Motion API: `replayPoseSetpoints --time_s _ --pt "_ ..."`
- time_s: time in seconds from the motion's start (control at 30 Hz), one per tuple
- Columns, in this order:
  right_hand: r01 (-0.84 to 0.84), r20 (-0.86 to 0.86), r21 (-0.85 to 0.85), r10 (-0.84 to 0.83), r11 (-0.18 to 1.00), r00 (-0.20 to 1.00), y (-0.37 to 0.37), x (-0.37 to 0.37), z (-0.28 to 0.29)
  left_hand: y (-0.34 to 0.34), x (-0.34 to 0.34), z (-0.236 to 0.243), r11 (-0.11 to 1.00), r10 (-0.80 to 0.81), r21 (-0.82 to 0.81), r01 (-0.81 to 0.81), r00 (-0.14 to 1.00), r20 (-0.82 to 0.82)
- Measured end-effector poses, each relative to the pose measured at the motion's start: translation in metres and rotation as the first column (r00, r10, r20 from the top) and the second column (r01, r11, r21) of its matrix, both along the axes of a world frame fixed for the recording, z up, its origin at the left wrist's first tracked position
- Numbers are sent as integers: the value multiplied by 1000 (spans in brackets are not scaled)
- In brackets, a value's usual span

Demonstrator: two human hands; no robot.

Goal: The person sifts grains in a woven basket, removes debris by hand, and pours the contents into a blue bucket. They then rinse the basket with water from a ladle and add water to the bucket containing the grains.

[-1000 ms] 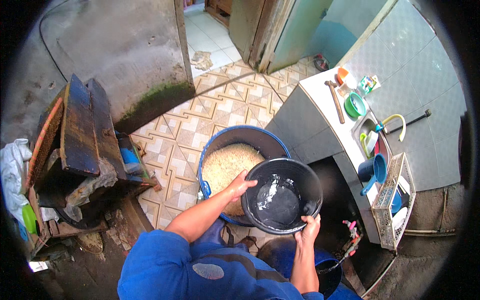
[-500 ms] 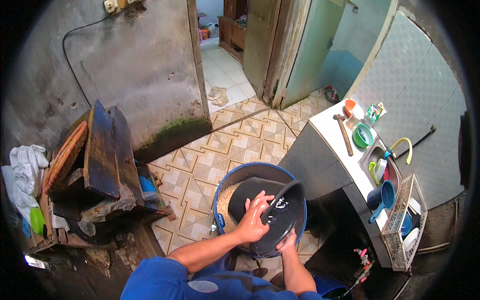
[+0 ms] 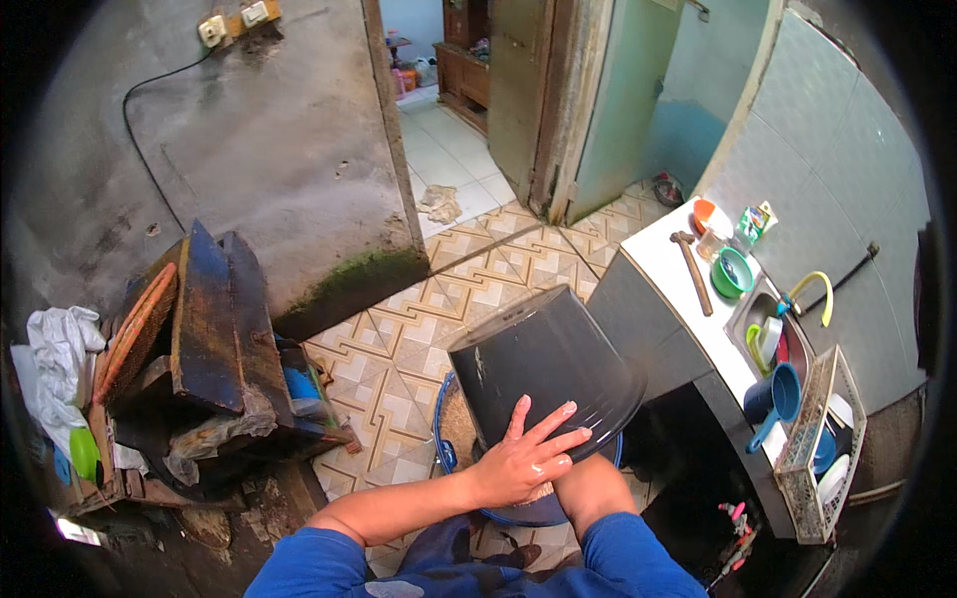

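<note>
A black plastic pan [image 3: 543,359], broad and scoop-shaped with one straight edge and one rounded end, is tilted up over a large blue-rimmed bucket [image 3: 446,404]. Pale, grain-like stuff [image 3: 461,424] shows inside the bucket along its left side. My left hand [image 3: 528,460] is open, its wet fingers spread over the near edge of the pan, with whitish flecks on them. My right forearm [image 3: 590,490] passes beneath the left fingers. My right hand itself is hidden behind the pan and the left hand, so its grip does not show.
On the right, a white counter [image 3: 670,269] carries a hammer [image 3: 693,274], a green bowl [image 3: 733,272], a blue dipper [image 3: 775,394] and a dish rack [image 3: 812,448] beside the sink [image 3: 746,324]. Stacked dark boards [image 3: 209,329] stand at left. A cloth [image 3: 439,203] lies by the doorway.
The pan has swung up and turned, its straight edge now far and its rounded end to the right. My left hand has shifted nearer me; my right hand has gone out of sight.
</note>
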State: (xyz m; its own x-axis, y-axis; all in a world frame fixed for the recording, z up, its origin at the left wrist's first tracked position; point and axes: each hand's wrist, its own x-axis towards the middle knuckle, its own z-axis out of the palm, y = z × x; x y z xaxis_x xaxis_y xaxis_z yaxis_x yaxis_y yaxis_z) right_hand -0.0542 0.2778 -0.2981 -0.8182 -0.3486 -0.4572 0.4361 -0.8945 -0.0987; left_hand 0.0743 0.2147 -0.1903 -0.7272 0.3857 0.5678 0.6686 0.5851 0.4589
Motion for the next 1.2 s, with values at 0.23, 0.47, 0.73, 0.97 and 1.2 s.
replayPoseSetpoints --time_s 0.23,0.47,0.73,0.97,1.2 --pt "-42 -17 94 43 995 999 15 -52 -34 6 3 1 988 12 -149 -48 971 -237" --pt "-195 -117 424 267 884 956 149 -23 -43 22 -19 8 892 354 341 -295 927 -123" --pt "-47 -31 548 77 835 997 316 196 -17 143 28 -44 616 67 691 -379 899 433" --pt "447 -50 678 -570 584 820 422 355 -5 257 114 -94 762 -420 632 -138 638 645" --pt "493 -310 869 -831 -49 463 514 485 16 322 119 -94 786 -580 299 542 476 661"
